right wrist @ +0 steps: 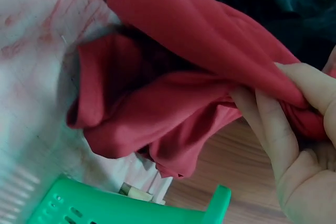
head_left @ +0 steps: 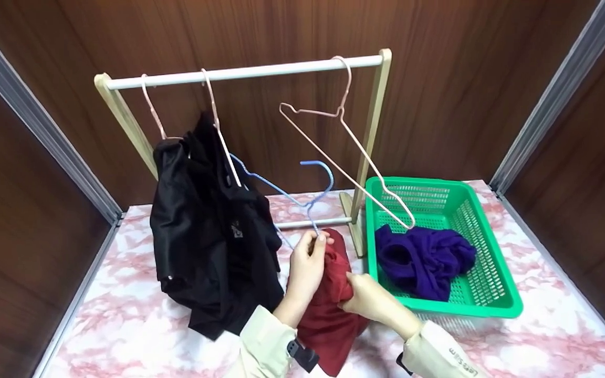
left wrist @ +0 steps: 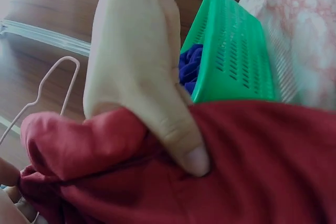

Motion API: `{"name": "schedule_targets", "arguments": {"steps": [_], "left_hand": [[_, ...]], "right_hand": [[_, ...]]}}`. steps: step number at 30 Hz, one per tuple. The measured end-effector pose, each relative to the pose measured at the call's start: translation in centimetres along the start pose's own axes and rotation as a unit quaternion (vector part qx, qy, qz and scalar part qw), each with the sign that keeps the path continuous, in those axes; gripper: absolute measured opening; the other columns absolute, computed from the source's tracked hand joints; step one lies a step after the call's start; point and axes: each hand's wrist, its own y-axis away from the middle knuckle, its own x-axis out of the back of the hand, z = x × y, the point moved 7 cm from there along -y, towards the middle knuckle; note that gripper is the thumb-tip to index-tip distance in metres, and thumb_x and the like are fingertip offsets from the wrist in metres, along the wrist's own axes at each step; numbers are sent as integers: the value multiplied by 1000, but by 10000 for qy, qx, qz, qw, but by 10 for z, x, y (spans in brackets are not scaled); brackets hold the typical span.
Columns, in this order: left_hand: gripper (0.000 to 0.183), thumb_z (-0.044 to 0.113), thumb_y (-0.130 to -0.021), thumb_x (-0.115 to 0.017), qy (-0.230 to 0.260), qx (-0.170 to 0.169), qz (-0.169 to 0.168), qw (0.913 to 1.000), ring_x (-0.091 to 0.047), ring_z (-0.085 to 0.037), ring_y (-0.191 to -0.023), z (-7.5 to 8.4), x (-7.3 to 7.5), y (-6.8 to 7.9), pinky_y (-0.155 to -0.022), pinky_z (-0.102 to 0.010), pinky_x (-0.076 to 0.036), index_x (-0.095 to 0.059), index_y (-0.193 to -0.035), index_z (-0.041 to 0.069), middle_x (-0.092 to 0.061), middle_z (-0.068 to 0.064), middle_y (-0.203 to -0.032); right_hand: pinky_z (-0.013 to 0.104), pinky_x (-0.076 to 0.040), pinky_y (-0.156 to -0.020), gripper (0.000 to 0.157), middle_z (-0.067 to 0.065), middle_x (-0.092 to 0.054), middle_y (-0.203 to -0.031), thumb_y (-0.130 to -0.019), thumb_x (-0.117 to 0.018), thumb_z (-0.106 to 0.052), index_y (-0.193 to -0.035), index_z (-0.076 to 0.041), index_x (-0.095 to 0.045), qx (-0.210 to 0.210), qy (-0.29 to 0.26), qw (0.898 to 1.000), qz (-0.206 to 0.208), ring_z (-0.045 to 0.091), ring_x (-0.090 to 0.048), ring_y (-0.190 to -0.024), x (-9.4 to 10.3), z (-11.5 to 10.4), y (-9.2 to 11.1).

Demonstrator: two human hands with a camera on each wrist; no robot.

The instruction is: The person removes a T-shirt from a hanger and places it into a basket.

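Observation:
A red garment (head_left: pixel 329 320) hangs bunched between my two hands above the table. My left hand (head_left: pixel 305 268) pinches its upper edge together with one arm of a blue clothes hanger (head_left: pixel 276 185). The hanger's hook points up, and its lower part runs into the hand and the cloth, where it is hidden. My right hand (head_left: pixel 368 302) grips the garment's side; in the left wrist view its thumb (left wrist: pixel 194 158) presses on the red cloth. Folds of the red garment (right wrist: pixel 157 98) hang loosely in the right wrist view.
Black clothes (head_left: pixel 192 226) hang from pink hangers on the rack's white rail (head_left: pixel 271 70) at left. A bare pink hanger (head_left: pixel 344 113) hangs at the rail's right end. Beside the rack, a green basket (head_left: pixel 512 304) holds a purple garment (head_left: pixel 428 257). Wood-patterned walls enclose the table (head_left: pixel 118 325).

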Motion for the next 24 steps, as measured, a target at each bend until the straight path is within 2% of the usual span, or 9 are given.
{"name": "schedule_targets", "arguments": {"steps": [5, 9, 12, 16, 18, 20, 21, 24], "left_hand": [[20, 14, -99, -49, -172, 4, -18, 9999, -64, -18, -84, 5, 1, -11, -73, -19, -42, -62, -96, -2, -72, -18, -90], [20, 14, -100, -46, -194, 35, -93, 9998, -64, -17, -76, 8, 1, -17, -70, -20, -45, -59, -95, -1, -71, -20, -84], [21, 13, -101, -44, -11, 25, -49, 10000, -64, -17, -68, 12, 3, -23, -65, -20, -47, -57, -96, -3, -68, -22, -78], [23, 11, -102, -41, 331, -59, 197, 9992, -55, -11, -58, 19, 9, -33, -59, -20, -43, -56, -102, -6, -59, -14, -67], [23, 9, -102, -39, 517, -53, 323, 9981, -50, -8, -56, 22, 12, -37, -58, -19, -40, -55, -107, -7, -52, -5, -63], [23, 8, -102, -38, 723, -13, 407, 9965, -47, -7, -54, 24, 14, -40, -58, -19, -40, -53, -109, -8, -46, 1, -62], [23, 8, -102, -37, 828, 17, 426, 9957, -46, -7, -53, 24, 15, -41, -57, -19, -39, -52, -111, -8, -44, 2, -61], [25, 8, -103, -35, 1184, 161, 379, 9921, -43, -7, -50, 21, 15, -41, -52, -19, -38, -50, -115, -8, -40, 4, -61]], "right_hand": [[25, -45, -59, 28, 11, -68, -78, -64, -71, 2, -90, 0, -61, -141, -287, 9992, -242, 11, -56, -67, 3, 3, 2], [29, -52, -70, 36, 12, -70, -88, -66, -79, -5, -98, 1, -63, -329, -459, 9974, -446, 19, -64, -80, 6, 7, 4], [29, -54, -74, 40, 12, -71, -90, -66, -84, -13, -98, 0, -64, -301, -463, 9967, -595, 23, -67, -84, 7, 9, 7], [21, -49, -64, 26, 6, -70, -78, -71, -82, -16, -85, -1, -65, -208, -590, 9959, -653, 8, -60, -70, 11, 13, 10], [19, -46, -58, 22, 2, -64, -70, -75, -79, -15, -78, -1, -63, -363, -864, 9934, -662, 3, -53, -62, 14, 18, 11], [19, -46, -57, 19, 0, -61, -71, -79, -76, -13, -79, 1, -62, -697, -1359, 9860, -666, 2, -50, -62, 18, 26, 11], [21, -49, -58, 19, -1, -61, -74, -81, -74, -12, -83, 3, -63, -917, -1693, 9791, -660, 2, -53, -64, 19, 31, 10], [27, -56, -68, 30, 1, -65, -88, -84, -70, -12, -104, 9, -62, -1630, -2668, 9485, -511, 6, -61, -75, 25, 48, 12]]}}
